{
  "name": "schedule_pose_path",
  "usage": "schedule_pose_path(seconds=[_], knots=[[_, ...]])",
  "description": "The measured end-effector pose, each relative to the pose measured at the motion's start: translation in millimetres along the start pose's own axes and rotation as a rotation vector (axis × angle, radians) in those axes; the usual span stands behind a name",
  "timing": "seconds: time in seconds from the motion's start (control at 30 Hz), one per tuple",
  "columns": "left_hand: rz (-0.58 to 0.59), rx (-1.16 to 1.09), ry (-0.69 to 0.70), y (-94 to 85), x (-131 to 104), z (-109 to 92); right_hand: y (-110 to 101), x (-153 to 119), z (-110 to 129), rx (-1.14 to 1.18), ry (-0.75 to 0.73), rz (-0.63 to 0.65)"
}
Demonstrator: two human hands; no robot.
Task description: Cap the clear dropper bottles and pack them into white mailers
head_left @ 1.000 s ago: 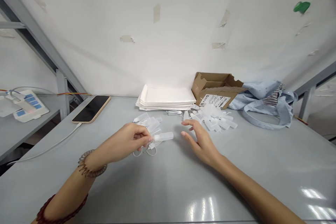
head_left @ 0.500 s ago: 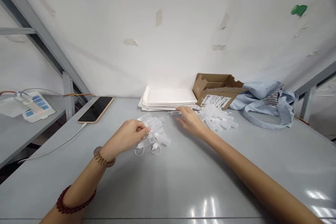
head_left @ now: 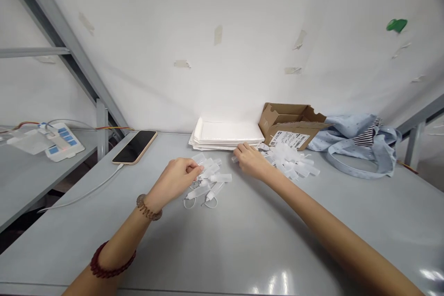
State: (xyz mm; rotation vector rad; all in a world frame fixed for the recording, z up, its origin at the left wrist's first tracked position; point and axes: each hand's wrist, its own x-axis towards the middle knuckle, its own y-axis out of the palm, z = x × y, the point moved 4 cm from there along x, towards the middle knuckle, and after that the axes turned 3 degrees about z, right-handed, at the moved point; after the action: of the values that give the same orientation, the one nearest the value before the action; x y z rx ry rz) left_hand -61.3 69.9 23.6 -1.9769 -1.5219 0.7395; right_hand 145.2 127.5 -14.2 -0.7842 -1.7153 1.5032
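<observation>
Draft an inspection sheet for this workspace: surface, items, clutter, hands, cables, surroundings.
Surface: grey tabletop, glare near the front edge.
Items: small translucent bottles, in a left pile and right pile.
Clutter: phone, white stack, open cardboard box, crumpled blue cloth.
Hands: left hand at left pile; right hand over a mostly hidden bottle; grips unclear.
Cables: white cable at phone; coloured wires behind.
Surroundings: white wall, tape scraps; grey metal frame.

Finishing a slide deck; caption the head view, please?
Left hand at the smaller bottle pile, right hand beside the larger pile.
</observation>
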Motion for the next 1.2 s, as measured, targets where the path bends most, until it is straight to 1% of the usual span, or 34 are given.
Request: schedule_pose_path(seconds=[0.1,0.2,0.27,0.37,0.4,0.47,0.53,0.6,0.67,0.73,0.8,0.87,0.93,1.0,1.1,1.2], knots=[[-0.011,-0.007,0.003,0.8,0,-2,-5,-3,2,0.076,-0.019,0.005],[-0.049,-0.052,0.025,-0.6,-2,-7,-16,-11,2,0.206,-0.014,-0.022],[-0.089,-0.119,0.056,-1.8,-4,-12,-28,-21,0,0.309,0.034,-0.069],[-0.124,-0.227,0.098,-1.1,-9,-18,-45,-42,-3,0.472,0.149,-0.168],[-0.123,-0.256,0.109,0.0,-10,-19,-50,-50,-3,0.577,0.183,-0.208],[-0.088,-0.302,0.129,4.2,-12,-22,-54,-64,-3,1.011,0.252,-0.294],[-0.019,-0.344,0.145,10.8,-14,-23,-52,-74,2,1.353,0.287,-0.325],[0.069,-0.39,0.15,19.6,-14,-24,-47,-79,8,1.54,0.324,-0.318],[0.161,-0.445,0.153,29.9,-16,-25,-41,-80,16,1.662,0.367,-0.296],[0.252,-0.505,0.159,40.7,-18,-28,-36,-80,25,1.76,0.392,-0.275],[0.309,-0.553,0.181,49.5,-21,-32,-34,-80,33,1.822,0.396,-0.257],[0.33,-0.575,0.21,55.3,-24,-35,-32,-80,40,1.855,0.378,-0.237],[0.348,-0.58,0.206,59.4,-26,-35,-32,-81,46,1.886,0.348,-0.202],[0.375,-0.581,0.164,62.3,-26,-33,-30,-82,50,1.918,0.337,-0.158],[0.391,-0.602,0.116,61.9,-25,-31,-29,-83,50,1.936,0.364,-0.111],[0.382,-0.636,0.096,57.6,-22,-31,-30,-84,45,1.916,0.39,-0.125]])
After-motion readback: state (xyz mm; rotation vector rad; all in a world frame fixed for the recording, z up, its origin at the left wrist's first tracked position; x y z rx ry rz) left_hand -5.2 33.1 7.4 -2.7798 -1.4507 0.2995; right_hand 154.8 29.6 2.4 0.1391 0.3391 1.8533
